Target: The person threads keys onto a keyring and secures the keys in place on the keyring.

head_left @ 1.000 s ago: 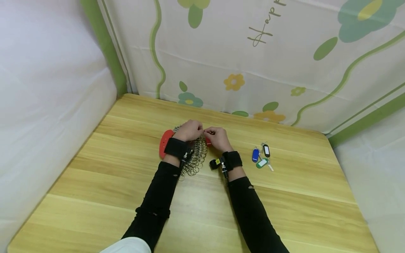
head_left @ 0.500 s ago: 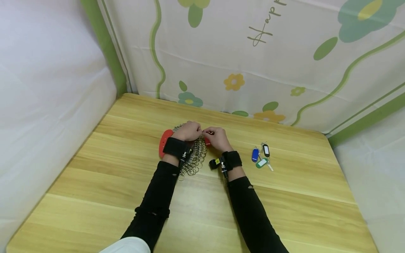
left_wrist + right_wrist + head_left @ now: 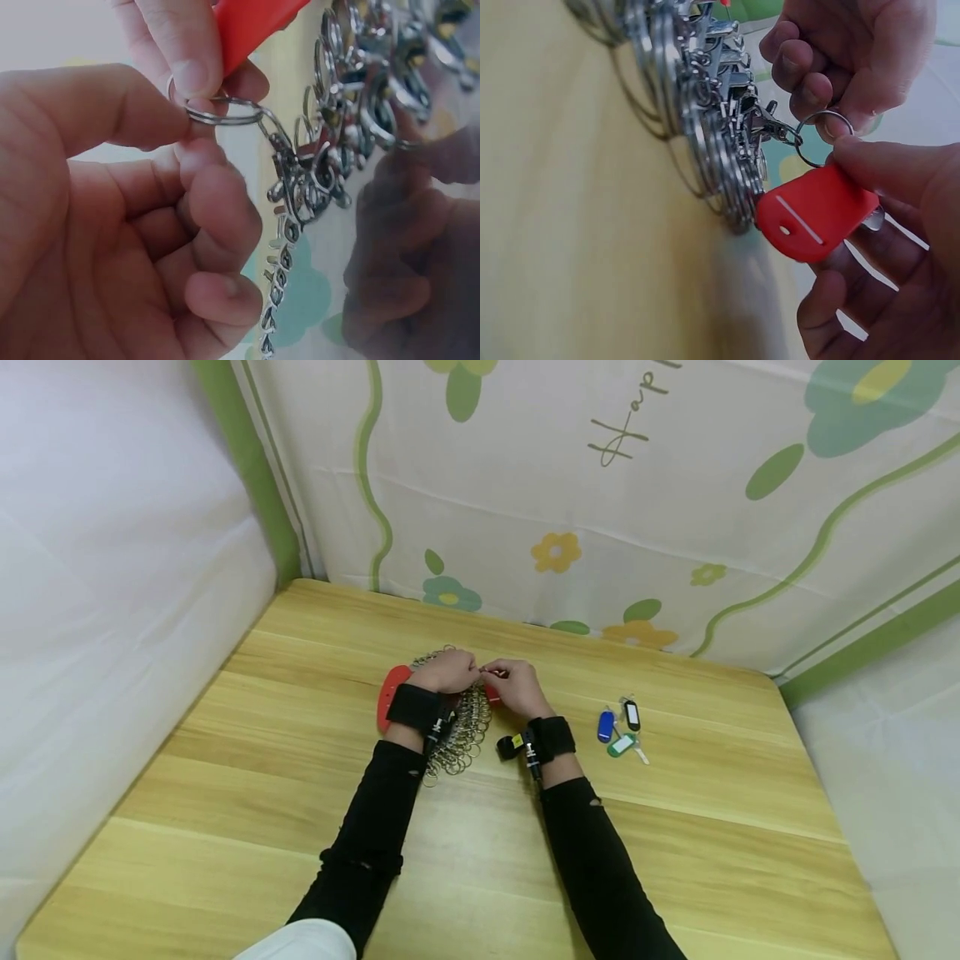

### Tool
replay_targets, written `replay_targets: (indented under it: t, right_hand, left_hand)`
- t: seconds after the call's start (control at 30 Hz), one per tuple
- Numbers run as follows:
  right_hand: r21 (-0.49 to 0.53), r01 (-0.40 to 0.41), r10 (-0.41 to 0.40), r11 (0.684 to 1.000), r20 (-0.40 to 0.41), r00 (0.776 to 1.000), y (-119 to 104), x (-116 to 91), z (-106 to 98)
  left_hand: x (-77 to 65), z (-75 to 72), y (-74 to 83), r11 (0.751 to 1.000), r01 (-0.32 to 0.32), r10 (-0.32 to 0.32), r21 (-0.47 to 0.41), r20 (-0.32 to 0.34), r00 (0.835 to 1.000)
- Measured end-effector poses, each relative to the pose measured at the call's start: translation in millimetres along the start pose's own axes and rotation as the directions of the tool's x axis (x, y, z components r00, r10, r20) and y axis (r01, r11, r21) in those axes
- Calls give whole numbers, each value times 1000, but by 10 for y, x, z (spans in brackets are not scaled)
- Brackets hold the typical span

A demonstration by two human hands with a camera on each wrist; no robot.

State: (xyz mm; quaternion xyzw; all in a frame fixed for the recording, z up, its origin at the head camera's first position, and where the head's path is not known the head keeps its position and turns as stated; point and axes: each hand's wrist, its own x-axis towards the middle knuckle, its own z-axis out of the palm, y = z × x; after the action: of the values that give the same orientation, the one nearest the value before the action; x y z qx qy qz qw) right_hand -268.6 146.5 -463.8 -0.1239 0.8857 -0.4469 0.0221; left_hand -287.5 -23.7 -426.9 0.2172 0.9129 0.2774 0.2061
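My left hand [image 3: 447, 672] pinches a metal split ring [image 3: 225, 121] between thumb and forefinger. A small silver clip links this ring to a dense row of clips and rings [image 3: 660, 82]. With my right hand [image 3: 519, 687] I pinch a red plastic key tag [image 3: 817, 214] right at the ring, thumb on top. A bit of silver metal [image 3: 875, 218] peeks out behind the tag. In the head view, both hands' fingertips meet at the far right of the ring cluster. My left wrist and hand hide part of the row there.
A red rounded plate [image 3: 389, 697] with small holes lies left of the left wrist. To the right on the wooden table [image 3: 697, 843] are a blue key tag [image 3: 605, 727], a black tag [image 3: 632, 716] and a green tag [image 3: 621, 745]. A patterned curtain [image 3: 495, 502] stands behind.
My left hand has shifted very slightly left and down. The right hand stays nearly in place with the red key tag, and the other tags have not moved.
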Motion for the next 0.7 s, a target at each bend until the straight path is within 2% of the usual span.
replay_targets:
  t: [0.2, 0.47, 0.7]
  right_hand:
    - [13, -13, 13, 1000, 5, 1000, 2, -2, -12]
    - [8, -23, 23, 1000, 45, 999, -20, -3, -33]
    - [7, -35, 34, 999, 33, 999, -36, -7, -28]
  left_hand:
    - [21, 15, 1, 1000, 14, -14, 11, -20, 1000]
    - [5, 12, 12, 999, 24, -21, 34, -85, 996]
    - [13, 2, 9, 999, 14, -10, 40, -88, 996]
